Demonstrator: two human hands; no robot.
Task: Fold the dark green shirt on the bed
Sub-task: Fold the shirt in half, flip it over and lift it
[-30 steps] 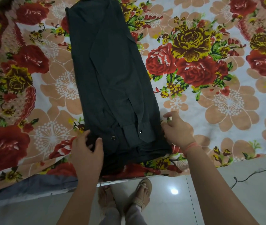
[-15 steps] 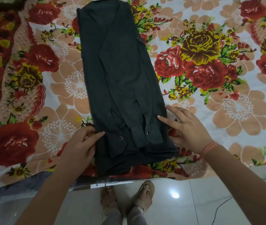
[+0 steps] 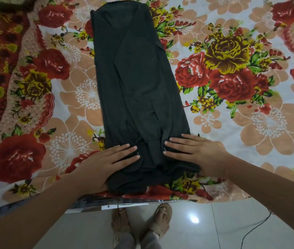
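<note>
The dark green shirt (image 3: 139,83) lies on the bed as a long narrow strip, sides and sleeves folded inward, running from the far edge toward me. Two cuffs with metal snaps sit near its closest end. My left hand (image 3: 106,160) rests flat on the shirt's near left corner, fingers spread and pointing right. My right hand (image 3: 196,151) lies flat on the near right corner, fingers pointing left toward the cuffs. Neither hand grips the cloth.
The bed carries a floral bedsheet (image 3: 250,114) with red, yellow and peach flowers. The bed's edge (image 3: 124,202) runs just below the shirt. Beneath it is a pale tiled floor (image 3: 214,227) with my sandalled feet (image 3: 140,221) and a dark cable (image 3: 255,230) at right.
Both hands went from pinching the shirt's near side edges to lying flat on top of its near end, fingers spread inward. The view shifted slightly left, centring the shirt.
</note>
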